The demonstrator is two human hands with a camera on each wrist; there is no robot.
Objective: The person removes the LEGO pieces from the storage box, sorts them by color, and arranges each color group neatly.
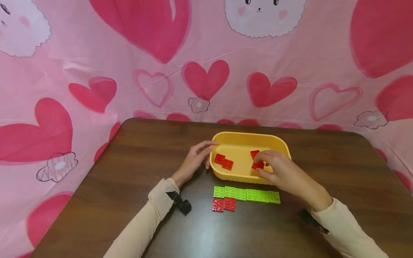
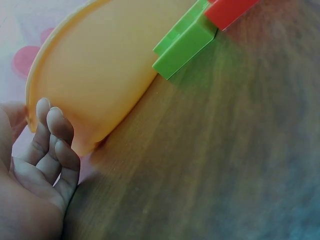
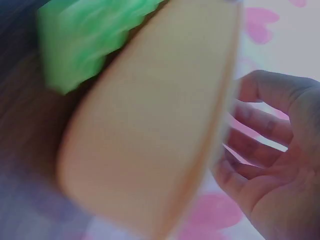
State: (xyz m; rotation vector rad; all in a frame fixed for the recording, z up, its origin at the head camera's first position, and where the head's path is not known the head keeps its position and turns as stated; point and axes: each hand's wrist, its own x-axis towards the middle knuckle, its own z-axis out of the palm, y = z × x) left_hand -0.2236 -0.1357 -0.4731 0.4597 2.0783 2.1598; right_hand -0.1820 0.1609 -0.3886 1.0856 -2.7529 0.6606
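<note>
A yellow plastic bin [image 1: 242,176] stands on the table with several red toy bricks inside, among them a pair [image 1: 227,164] at its left. My left hand [image 1: 193,159] holds the bin's left end; in the left wrist view some fingers [image 2: 61,125] lie against the outer wall and a digit goes behind the rim. Reaching over the right side, my right hand [image 1: 281,170] pinches a red brick [image 1: 258,165] between thumb and fingers, close to another red brick [image 1: 254,153]. The bin wall hides these fingertips in the right wrist view, which is blurred.
In front of the bin runs a row of several light green bricks [image 1: 246,194]. Two red bricks [image 1: 224,204] touch the near side of its left end. The brown table [image 1: 155,150] meets a pink heart-patterned cloth [image 1: 238,53] at the back.
</note>
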